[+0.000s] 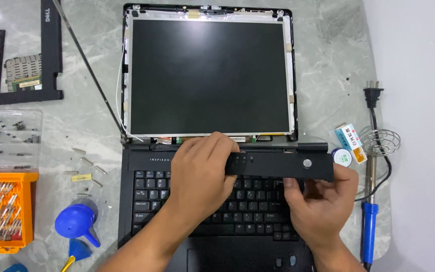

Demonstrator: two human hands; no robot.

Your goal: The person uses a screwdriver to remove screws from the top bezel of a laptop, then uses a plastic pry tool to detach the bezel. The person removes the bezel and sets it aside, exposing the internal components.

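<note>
A large dark rectangular laptop screen (210, 73) with its bezel removed is seen far centre, a small blue, white and orange packet (350, 142) at right, and a small yellow label (81, 177) near left.

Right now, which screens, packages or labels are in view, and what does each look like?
Laptop screen: top centre, dark rectangle, bezel removed.
Small packet: right of laptop, white, blue and orange rectangle.
Yellow label: left, among loose screws.
Label on circuit board: upper left, pale strip.
</note>
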